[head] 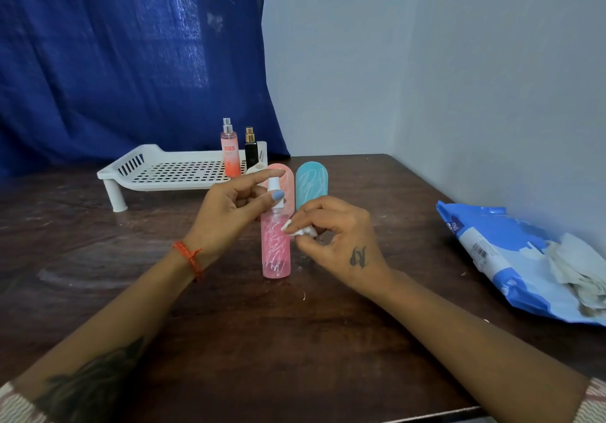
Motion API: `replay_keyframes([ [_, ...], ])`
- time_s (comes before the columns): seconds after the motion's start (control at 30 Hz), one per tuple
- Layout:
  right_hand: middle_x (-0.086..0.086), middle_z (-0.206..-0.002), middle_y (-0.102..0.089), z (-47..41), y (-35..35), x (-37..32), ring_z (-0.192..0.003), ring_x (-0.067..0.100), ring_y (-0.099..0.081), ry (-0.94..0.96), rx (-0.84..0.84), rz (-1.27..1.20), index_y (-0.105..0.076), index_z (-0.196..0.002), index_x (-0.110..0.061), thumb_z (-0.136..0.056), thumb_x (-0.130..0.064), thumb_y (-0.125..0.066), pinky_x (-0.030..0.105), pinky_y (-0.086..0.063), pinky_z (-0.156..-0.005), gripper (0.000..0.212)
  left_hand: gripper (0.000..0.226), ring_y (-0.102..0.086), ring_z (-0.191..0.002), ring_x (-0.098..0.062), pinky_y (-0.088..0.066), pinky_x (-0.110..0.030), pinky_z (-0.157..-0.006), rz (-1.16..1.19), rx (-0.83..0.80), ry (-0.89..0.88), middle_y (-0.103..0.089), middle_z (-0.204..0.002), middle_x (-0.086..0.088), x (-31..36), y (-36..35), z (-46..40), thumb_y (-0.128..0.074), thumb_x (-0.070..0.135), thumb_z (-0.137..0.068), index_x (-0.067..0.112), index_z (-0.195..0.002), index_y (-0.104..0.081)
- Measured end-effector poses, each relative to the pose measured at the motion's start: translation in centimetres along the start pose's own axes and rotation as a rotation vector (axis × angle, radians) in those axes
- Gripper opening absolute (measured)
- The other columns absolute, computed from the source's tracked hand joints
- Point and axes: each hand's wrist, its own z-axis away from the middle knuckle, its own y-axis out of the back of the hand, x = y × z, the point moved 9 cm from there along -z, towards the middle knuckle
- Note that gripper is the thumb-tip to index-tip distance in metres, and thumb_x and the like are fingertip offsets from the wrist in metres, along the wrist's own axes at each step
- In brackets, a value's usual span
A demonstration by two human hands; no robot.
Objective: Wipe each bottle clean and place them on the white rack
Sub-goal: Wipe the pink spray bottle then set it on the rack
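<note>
Left hand [229, 207]: the white spray head of the pink spray bottle [275, 248] is pinched between its fingers.
Right hand [334, 239]: a crumpled white wipe [299, 229] is held in curled fingers, pressed to the bottle's upper side.
Bottle: stood upright on the worktop [229, 324], between both hands.
White rack [177, 170]: beyond the left fingers; two bottles are carried on it.

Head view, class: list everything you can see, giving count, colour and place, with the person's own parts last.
Rack: one, white, far left on table.
Bottles on rack: two, peach and black, right end.
Scribbled bottles: three; pink spray bottle centre, salmon one and teal one behind.
Wipe: one, white, against pink spray bottle.
Wipes pack: one, blue, right, crumpled wipes on top.
Table: one, dark wood.
Curtain: blue, behind.
Left hand: holds spray bottle's top.
Right hand: fingers pinch wipe.
</note>
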Motion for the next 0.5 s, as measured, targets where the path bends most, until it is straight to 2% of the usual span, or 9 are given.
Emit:
replay_keyframes([
  [0.07,-0.002,-0.086,-0.069,-0.1,0.3,0.8,-0.082,0.003,-0.060,-0.053,0.030,0.014,-0.074,-0.087,-0.011,-0.078,-0.012,-0.067,0.012,-0.050,-0.073,0.011,0.045,-0.063,-0.095,-0.036,-0.058,-0.028,-0.077,-0.002,0.012,-0.002,-0.065,-0.099,-0.027,0.0,0.1,0.0,-0.062,0.030,-0.073,0.031,-0.117,-0.055],
  [0.17,-0.008,-0.089,-0.066,-0.2,0.9,1.5,-0.084,0.002,-0.061,-0.136,0.092,-0.036,-0.074,-0.093,-0.011,-0.078,-0.014,-0.071,0.012,-0.051,-0.073,0.015,0.043,-0.065,-0.087,-0.029,-0.057,-0.022,-0.073,-0.009,0.026,-0.016,-0.066,-0.093,-0.023,0.1,0.1,-0.1,-0.063,0.029,-0.072,0.031,-0.115,-0.056],
  [0.3,-0.003,-0.092,-0.066,-0.2,0.4,1.0,-0.089,0.006,-0.060,-0.156,0.056,-0.142,-0.074,-0.094,-0.011,-0.078,-0.019,-0.070,0.014,-0.051,-0.071,0.018,0.052,-0.063,-0.078,-0.016,-0.055,-0.018,-0.070,-0.036,0.028,-0.023,-0.064,-0.080,-0.006,0.1,0.1,-0.2,-0.063,0.031,-0.071,0.019,-0.121,-0.057],
  [0.5,-0.004,-0.090,-0.069,0.0,0.3,1.2,-0.086,0.004,-0.064,-0.164,0.035,-0.122,-0.072,-0.093,-0.010,-0.079,-0.012,-0.070,0.016,-0.052,-0.076,0.015,0.050,-0.063,-0.086,-0.033,-0.057,-0.026,-0.074,-0.066,0.046,-0.021,-0.066,-0.088,-0.016,-0.2,0.4,-0.2,-0.065,0.031,-0.072,0.022,-0.120,-0.058],
])
